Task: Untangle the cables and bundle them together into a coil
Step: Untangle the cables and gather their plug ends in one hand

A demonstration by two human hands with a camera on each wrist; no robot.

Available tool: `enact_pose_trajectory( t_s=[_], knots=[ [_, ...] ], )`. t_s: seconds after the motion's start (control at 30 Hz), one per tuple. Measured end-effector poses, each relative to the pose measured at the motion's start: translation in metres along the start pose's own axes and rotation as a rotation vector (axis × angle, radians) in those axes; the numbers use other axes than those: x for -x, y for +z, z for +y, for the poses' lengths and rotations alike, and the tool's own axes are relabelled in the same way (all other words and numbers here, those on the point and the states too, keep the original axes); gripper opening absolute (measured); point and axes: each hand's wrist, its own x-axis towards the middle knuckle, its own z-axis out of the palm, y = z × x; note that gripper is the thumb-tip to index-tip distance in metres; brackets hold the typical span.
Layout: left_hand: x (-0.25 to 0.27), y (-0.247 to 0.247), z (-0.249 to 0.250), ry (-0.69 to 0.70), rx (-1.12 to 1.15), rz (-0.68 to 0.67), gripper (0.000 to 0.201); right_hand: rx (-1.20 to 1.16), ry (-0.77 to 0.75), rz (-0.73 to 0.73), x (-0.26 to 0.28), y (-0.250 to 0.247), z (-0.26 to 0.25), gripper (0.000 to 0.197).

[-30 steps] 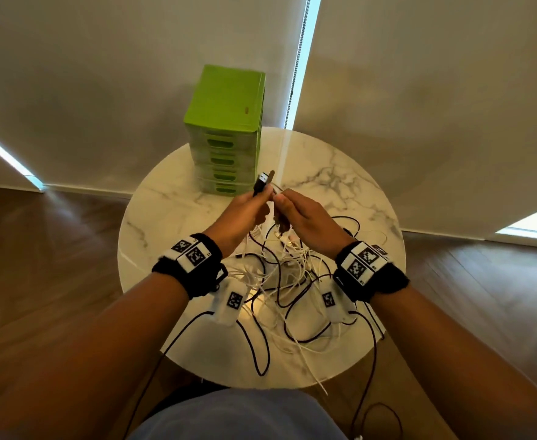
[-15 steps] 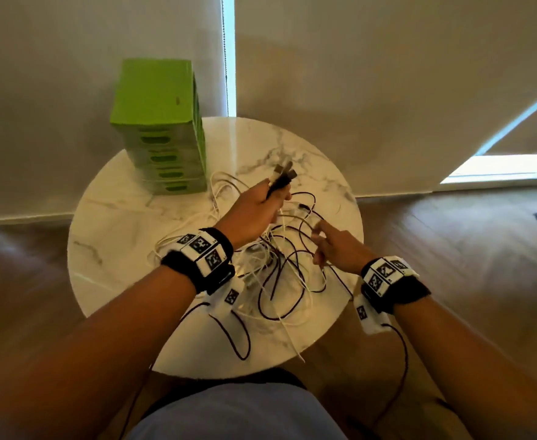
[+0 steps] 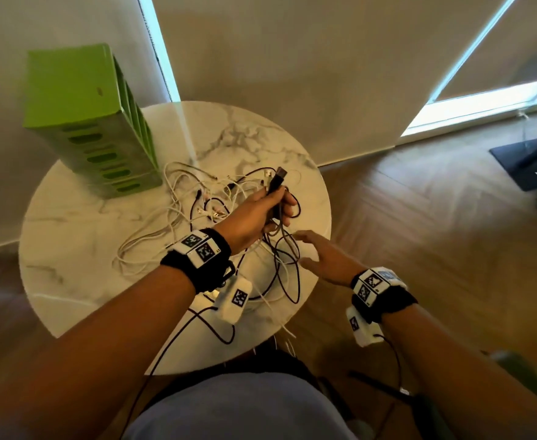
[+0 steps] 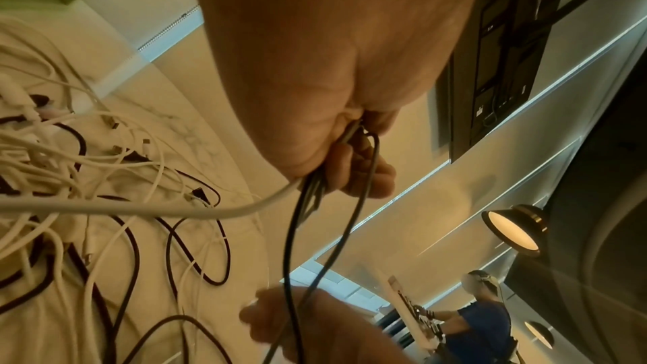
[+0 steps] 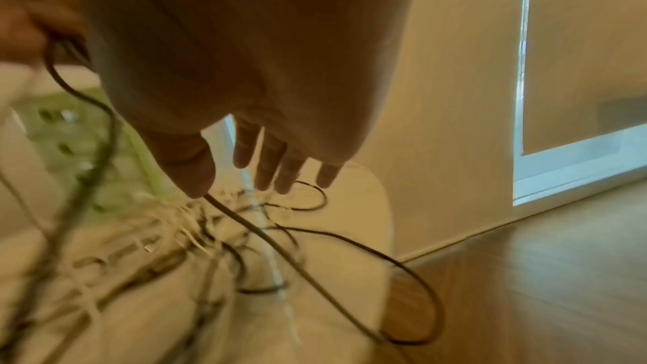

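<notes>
Left hand clenches the black USB cable below its plug; right hand, grip spread, at 4 o'clock; cable judged light, limp, snag-prone, best held near the plug.

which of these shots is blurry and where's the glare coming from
Right wrist view: the most motion-blurred, the cable pile and green drawer unit smeared, the right hand dim. Left wrist view: fairly sharp, the left hand gripping dark cables, a lit lamp glaring. Head view: wide-angle bending, bright window strip, floor smeared.
</notes>
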Motion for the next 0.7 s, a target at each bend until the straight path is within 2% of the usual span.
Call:
enact_pose_trajectory(
  t_s=[0.1, 0.2, 0.27, 0.37, 0.4, 0.5, 0.53, 0.6, 0.67, 0.7],
  knots=[
    [-0.001, -0.002, 0.001, 0.010, -0.057, 0.019, 0.031, -0.134, -0.098, 0.026, -0.010, 0.001, -0.034, 0.052],
    [-0.001, -0.008, 0.007, 0.040, -0.148, 0.082, 0.031, -0.256, -0.076, 0.092, -0.012, -0.005, -0.053, 0.030],
    [-0.002, -0.016, 0.012, 0.090, -0.213, 0.142, 0.031, -0.231, -0.097, 0.185, -0.011, -0.011, -0.054, 0.019],
    [-0.003, -0.030, 0.019, 0.149, -0.196, 0.240, 0.029, -0.162, -0.046, 0.269, -0.008, -0.021, -0.033, 0.025],
    [-0.004, -0.035, 0.020, 0.153, -0.151, 0.247, 0.030, -0.128, 0.026, 0.234, -0.007, -0.025, -0.022, 0.026],
    [-0.003, -0.043, 0.024, 0.149, 0.028, 0.211, 0.031, -0.017, 0.338, -0.053, -0.006, -0.029, 0.005, 0.024],
    [-0.002, -0.045, 0.025, 0.142, 0.075, 0.193, 0.032, 0.017, 0.391, -0.104, -0.008, -0.028, 0.008, 0.027],
    [0.000, -0.044, 0.025, 0.121, 0.115, 0.162, 0.034, 0.027, 0.357, -0.050, -0.013, -0.026, 0.002, 0.056],
    [0.002, -0.042, 0.024, 0.101, 0.129, 0.132, 0.034, 0.009, 0.185, 0.079, -0.022, -0.024, -0.022, 0.079],
    [0.002, -0.042, 0.022, 0.096, 0.147, 0.116, 0.035, -0.013, 0.087, 0.116, -0.028, -0.024, -0.038, 0.080]
  ],
)
